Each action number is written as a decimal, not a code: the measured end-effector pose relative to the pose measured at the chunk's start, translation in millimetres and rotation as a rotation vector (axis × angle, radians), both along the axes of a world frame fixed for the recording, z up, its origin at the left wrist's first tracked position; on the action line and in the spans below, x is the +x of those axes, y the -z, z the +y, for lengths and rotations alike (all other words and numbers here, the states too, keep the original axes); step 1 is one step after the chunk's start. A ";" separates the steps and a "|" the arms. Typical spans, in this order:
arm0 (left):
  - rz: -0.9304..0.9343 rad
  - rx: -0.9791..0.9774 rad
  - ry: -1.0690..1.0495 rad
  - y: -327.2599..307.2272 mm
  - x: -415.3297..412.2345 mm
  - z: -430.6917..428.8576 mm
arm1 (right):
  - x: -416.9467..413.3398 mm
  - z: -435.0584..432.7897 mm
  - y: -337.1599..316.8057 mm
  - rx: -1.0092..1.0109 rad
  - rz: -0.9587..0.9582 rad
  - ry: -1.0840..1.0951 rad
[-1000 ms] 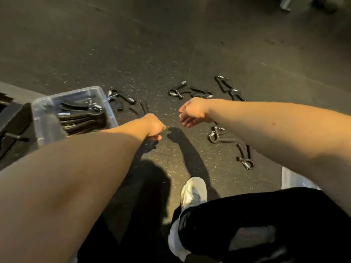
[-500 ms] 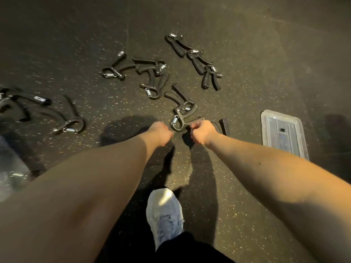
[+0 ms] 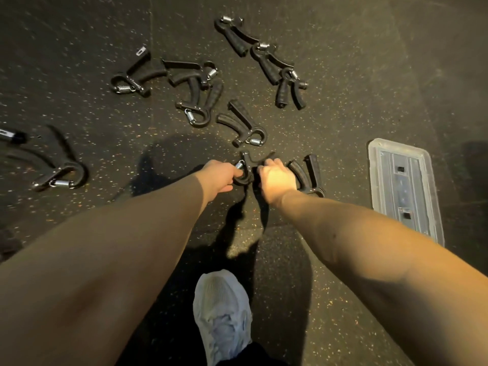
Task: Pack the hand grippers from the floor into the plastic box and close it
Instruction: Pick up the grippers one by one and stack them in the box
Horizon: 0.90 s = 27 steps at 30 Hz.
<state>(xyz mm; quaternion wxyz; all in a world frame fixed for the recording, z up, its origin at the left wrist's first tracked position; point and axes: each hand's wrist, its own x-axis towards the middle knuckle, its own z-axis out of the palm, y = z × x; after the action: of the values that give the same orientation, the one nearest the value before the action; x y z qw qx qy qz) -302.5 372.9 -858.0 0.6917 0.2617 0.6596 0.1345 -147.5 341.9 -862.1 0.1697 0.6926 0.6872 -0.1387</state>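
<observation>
Two hands meet at one hand gripper (image 3: 244, 170) on the floor (image 3: 105, 133): the left hand (image 3: 220, 175) pinches its spring end, and the right hand (image 3: 277, 178) curls over its handles. Lift it by both ends together, so the neighbour gripper (image 3: 307, 175) just beside stays undisturbed. The box is not in view; its lid (image 3: 404, 188) lies at the right.

Dark speckled rubber floor (image 3: 343, 75) w/ orange & white flecks, seam line running up near top centre. Pale grey-white sneaker (image 3: 221, 313) at btm centre, toe pointing up-frame, black trouser hem (image 3: 253, 356) just over its heel.
</observation>
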 end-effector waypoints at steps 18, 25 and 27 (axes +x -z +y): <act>-0.035 0.371 -0.074 -173.8 -183.0 -76.6 | -164.2 -48.3 -192.0 0.153 0.475 -0.223; 0.272 0.641 0.179 -260.3 -321.0 -130.3 | -281.0 -71.3 -282.6 0.032 0.589 -0.096; 0.341 0.669 0.188 -272.5 -355.1 -149.3 | -314.8 -85.4 -289.0 -0.039 0.601 -0.139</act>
<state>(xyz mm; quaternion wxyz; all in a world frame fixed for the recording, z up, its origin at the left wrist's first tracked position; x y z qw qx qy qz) -657.6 223.6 -585.5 0.4579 0.5508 0.6579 0.2328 -462.4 256.5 -573.0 -0.0184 0.5684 0.7496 -0.3386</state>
